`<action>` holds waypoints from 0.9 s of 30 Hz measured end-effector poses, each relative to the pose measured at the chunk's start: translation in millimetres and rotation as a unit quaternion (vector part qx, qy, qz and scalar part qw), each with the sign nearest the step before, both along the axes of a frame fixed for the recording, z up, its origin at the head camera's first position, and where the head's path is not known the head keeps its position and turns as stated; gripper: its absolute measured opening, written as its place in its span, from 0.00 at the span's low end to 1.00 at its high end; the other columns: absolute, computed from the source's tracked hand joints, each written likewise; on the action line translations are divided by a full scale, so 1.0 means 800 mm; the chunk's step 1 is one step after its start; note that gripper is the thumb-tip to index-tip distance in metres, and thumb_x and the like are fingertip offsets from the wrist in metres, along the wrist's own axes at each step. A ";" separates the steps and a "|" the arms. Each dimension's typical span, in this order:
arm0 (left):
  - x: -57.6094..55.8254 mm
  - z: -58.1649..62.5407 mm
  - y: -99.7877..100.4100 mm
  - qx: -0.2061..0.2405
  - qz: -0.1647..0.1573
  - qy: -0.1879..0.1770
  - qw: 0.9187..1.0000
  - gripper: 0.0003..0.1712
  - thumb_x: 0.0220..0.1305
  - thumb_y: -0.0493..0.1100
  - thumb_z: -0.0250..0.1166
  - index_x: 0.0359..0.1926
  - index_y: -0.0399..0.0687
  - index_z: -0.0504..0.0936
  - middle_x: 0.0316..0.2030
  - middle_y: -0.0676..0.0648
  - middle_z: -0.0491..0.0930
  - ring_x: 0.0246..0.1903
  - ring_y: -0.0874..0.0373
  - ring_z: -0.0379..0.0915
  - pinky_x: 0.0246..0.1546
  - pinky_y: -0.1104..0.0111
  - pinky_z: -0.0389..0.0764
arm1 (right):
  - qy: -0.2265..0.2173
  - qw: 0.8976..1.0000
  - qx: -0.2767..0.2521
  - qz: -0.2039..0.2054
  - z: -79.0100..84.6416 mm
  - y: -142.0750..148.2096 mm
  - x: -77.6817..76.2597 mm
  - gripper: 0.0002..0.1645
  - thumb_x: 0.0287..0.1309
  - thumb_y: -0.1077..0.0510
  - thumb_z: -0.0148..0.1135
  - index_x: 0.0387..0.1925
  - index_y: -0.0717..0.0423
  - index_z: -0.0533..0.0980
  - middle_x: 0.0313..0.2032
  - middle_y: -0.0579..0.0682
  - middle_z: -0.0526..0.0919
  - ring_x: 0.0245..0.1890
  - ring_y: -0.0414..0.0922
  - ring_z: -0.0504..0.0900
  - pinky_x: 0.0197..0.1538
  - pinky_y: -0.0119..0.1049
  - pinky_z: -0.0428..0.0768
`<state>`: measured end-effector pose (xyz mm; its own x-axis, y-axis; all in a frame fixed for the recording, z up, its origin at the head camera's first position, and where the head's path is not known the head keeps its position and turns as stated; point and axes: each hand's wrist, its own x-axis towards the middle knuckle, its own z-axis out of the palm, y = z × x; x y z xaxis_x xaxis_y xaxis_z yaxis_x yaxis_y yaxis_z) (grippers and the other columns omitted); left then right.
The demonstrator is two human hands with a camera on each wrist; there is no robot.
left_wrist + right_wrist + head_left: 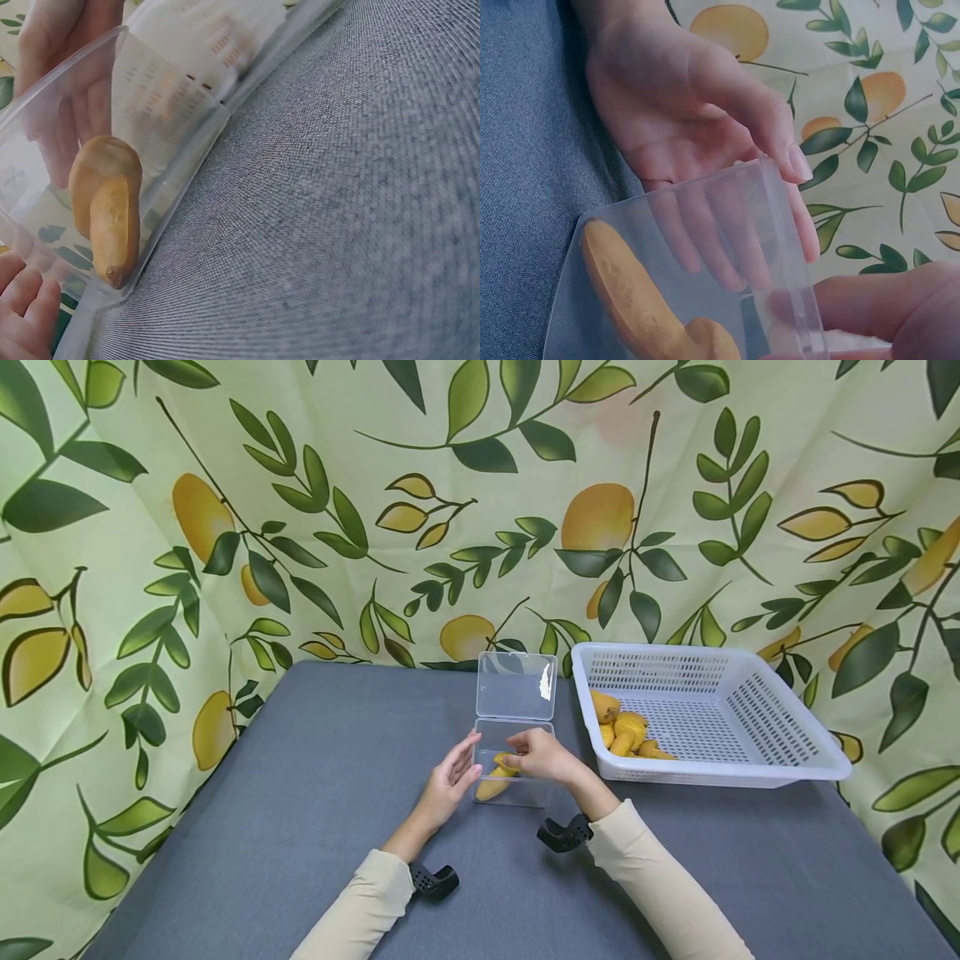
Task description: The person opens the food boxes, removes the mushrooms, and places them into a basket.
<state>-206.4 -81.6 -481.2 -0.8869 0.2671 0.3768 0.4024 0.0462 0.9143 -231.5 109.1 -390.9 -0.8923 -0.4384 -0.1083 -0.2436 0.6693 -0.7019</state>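
Observation:
A clear plastic box (513,793) stands on the table with its lid (516,685) raised at the back. Inside lies a knobbly yellow-brown ginger root (491,787), seen through the wall (112,214). My left hand (448,781) is at the box's left side; in the right wrist view its fingers (712,232) lie outside the clear wall, with the thumb near the top corner. My right hand (540,754) reaches over the rim, its fingers (71,124) loosely bent beside the ginger root. Whether they touch it is hard to tell.
To the right of the box is a white perforated plastic basket (720,768) with several more ginger pieces (628,727) in its left end. The grey tabletop (315,793) stretches around them. A leaf-and-fruit patterned cloth (420,585) hangs behind.

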 end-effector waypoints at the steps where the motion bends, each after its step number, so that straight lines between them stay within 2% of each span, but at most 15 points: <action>1: 0.000 -0.001 0.000 -0.001 0.001 0.004 1.000 0.28 0.69 0.33 0.54 0.68 0.33 0.62 0.72 0.30 0.55 0.71 0.42 0.53 0.69 0.79 0.61 | 0.011 1.000 0.005 0.012 0.000 0.000 0.000 0.21 0.56 0.63 0.60 0.48 0.76 0.77 0.45 0.68 0.84 0.44 0.56 0.84 0.46 0.43 0.86; 3: 0.000 -0.001 0.000 -0.002 0.004 0.008 1.000 0.28 0.68 0.33 0.54 0.68 0.33 0.62 0.72 0.30 0.55 0.71 0.43 0.54 0.68 0.82 0.60 | 0.036 0.999 0.018 0.032 -0.001 -0.001 0.000 0.15 0.51 0.68 0.61 0.40 0.75 0.80 0.34 0.65 0.85 0.31 0.49 0.81 0.33 0.34 0.81; 4: 0.000 -0.001 0.000 -0.001 0.004 0.010 1.000 0.28 0.68 0.33 0.54 0.68 0.33 0.62 0.72 0.30 0.55 0.71 0.43 0.54 0.68 0.83 0.60 | 0.045 0.998 0.025 0.036 -0.001 -0.002 0.000 0.13 0.49 0.69 0.61 0.38 0.74 0.81 0.32 0.63 0.85 0.28 0.46 0.79 0.30 0.31 0.77; 6: 0.000 0.000 0.000 0.002 0.002 0.011 1.000 0.28 0.68 0.32 0.54 0.68 0.32 0.62 0.72 0.30 0.55 0.71 0.42 0.53 0.68 0.81 0.60 | 0.036 0.999 0.030 0.028 -0.002 -0.003 0.000 0.13 0.48 0.70 0.61 0.38 0.73 0.81 0.33 0.62 0.85 0.29 0.45 0.77 0.30 0.31 0.75; 9: 0.001 0.001 0.000 0.006 -0.003 0.010 1.000 0.29 0.68 0.33 0.54 0.68 0.32 0.62 0.72 0.30 0.55 0.71 0.39 0.53 0.70 0.76 0.61 | 0.007 1.000 0.028 -0.010 -0.004 -0.006 0.000 0.21 0.50 0.68 0.62 0.48 0.74 0.79 0.46 0.66 0.85 0.45 0.52 0.83 0.46 0.40 0.84; 11: 0.001 0.001 0.000 0.007 -0.005 0.009 1.000 0.29 0.68 0.33 0.54 0.68 0.32 0.62 0.72 0.30 0.55 0.71 0.38 0.52 0.71 0.71 0.61 | -0.016 0.999 0.025 -0.033 -0.004 -0.008 0.000 0.25 0.52 0.67 0.61 0.53 0.74 0.76 0.53 0.68 0.81 0.55 0.58 0.79 0.56 0.48 0.82; 15: 0.001 0.001 0.000 0.003 -0.001 0.006 1.000 0.29 0.68 0.33 0.54 0.68 0.32 0.61 0.72 0.30 0.55 0.71 0.38 0.52 0.72 0.64 0.61 | -0.047 0.997 0.029 -0.054 -0.004 -0.012 -0.002 0.28 0.54 0.65 0.59 0.56 0.76 0.72 0.56 0.70 0.78 0.60 0.61 0.76 0.61 0.51 0.78; 18: 0.002 0.001 0.000 -0.002 0.003 0.003 1.000 0.29 0.68 0.33 0.54 0.68 0.32 0.62 0.72 0.31 0.55 0.71 0.38 0.53 0.71 0.68 0.61 | -0.064 0.996 0.031 -0.052 -0.004 -0.012 -0.004 0.30 0.54 0.65 0.57 0.57 0.78 0.70 0.57 0.72 0.77 0.58 0.61 0.77 0.60 0.50 0.79; 21: 0.002 0.001 0.000 -0.003 0.004 -0.001 1.000 0.28 0.69 0.34 0.54 0.68 0.33 0.62 0.72 0.31 0.55 0.71 0.39 0.53 0.70 0.77 0.61 | -0.079 0.996 0.018 -0.046 -0.003 -0.012 -0.005 0.30 0.55 0.65 0.56 0.58 0.79 0.68 0.57 0.73 0.76 0.57 0.60 0.77 0.59 0.50 0.80; 24: 0.002 0.001 0.000 0.000 0.002 -0.005 1.000 0.28 0.69 0.34 0.54 0.68 0.33 0.62 0.73 0.32 0.56 0.71 0.40 0.54 0.67 0.84 0.60 | -0.080 0.996 -0.003 -0.046 -0.004 -0.009 -0.005 0.28 0.55 0.66 0.57 0.57 0.79 0.70 0.56 0.72 0.77 0.56 0.59 0.78 0.59 0.49 0.81; 27: 0.001 0.002 0.000 0.004 -0.003 -0.003 1.000 0.29 0.68 0.33 0.54 0.68 0.32 0.62 0.72 0.32 0.56 0.71 0.40 0.54 0.66 0.86 0.60 | -0.075 0.996 -0.027 -0.046 -0.004 -0.007 -0.004 0.27 0.53 0.67 0.57 0.55 0.79 0.72 0.53 0.71 0.80 0.51 0.56 0.81 0.54 0.45 0.83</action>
